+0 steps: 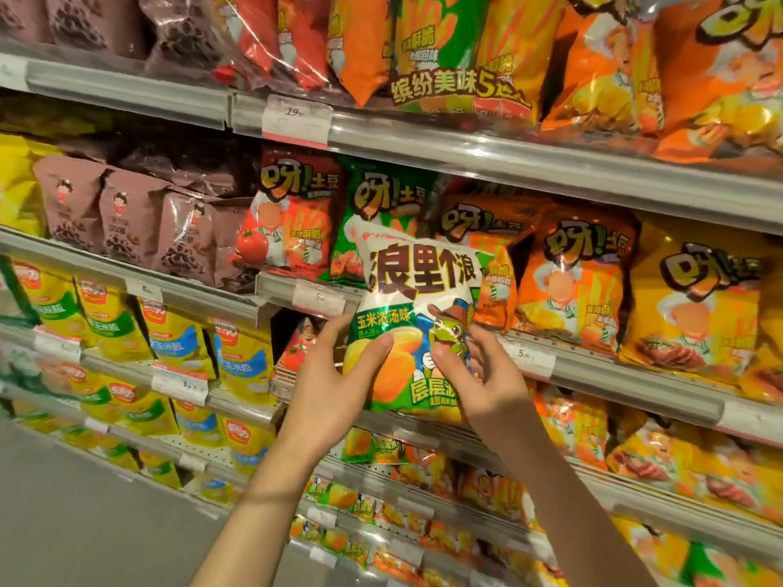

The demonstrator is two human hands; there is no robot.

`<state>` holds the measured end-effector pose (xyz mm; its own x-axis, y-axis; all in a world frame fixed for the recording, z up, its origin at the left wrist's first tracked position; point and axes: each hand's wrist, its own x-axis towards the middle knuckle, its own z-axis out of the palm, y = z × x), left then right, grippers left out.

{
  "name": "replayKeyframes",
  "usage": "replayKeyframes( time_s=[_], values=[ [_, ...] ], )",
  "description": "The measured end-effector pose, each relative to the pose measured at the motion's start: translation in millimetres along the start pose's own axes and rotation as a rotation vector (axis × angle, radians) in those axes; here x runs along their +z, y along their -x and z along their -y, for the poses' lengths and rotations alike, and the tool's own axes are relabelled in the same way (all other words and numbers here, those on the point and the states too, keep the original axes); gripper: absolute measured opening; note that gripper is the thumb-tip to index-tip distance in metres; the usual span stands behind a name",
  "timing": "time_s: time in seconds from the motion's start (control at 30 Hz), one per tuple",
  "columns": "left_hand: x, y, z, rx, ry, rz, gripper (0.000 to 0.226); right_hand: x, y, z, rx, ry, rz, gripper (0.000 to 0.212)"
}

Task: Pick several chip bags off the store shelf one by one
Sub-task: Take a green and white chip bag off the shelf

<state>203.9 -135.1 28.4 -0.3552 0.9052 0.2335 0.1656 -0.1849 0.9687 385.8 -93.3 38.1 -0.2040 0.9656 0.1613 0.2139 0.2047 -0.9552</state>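
Two hands hold one white bag before stocked shelves.

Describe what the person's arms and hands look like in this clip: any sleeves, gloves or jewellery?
Both forearms are bare as far as the frame shows, with no sleeve in view. The left hand and the right hand wear no gloves, and no rings, watch or bracelet show. The nails on the visible fingers look short and unpainted.
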Motion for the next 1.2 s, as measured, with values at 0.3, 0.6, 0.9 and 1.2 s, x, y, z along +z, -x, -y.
replayKeyframes(
  time_s=[0.3,0.6,0.9,1.2],
  values=[
    [57.8,41.2,22.2,-0.121,0.148,0.203,0.023,-56.1,57.3,-35.8,0.120,-0.007,-0.100,0.045],
    [169.1,82.7,13.6,-0.128,0.064,0.438,0.023,-161.7,122.9,-74.0,0.261,-0.047,-0.351,0.031],
    [337.6,187.5,-26.5,-0.208,0.194,0.657,0.028,-324.3,235.5,-109.7,0.273,-0.076,-0.533,0.037],
    [511.1,289.1,-70.7,-0.251,0.185,0.819,0.036,-490.6,337.3,-146.3,0.295,-0.111,-0.732,0.047]
  ],
)
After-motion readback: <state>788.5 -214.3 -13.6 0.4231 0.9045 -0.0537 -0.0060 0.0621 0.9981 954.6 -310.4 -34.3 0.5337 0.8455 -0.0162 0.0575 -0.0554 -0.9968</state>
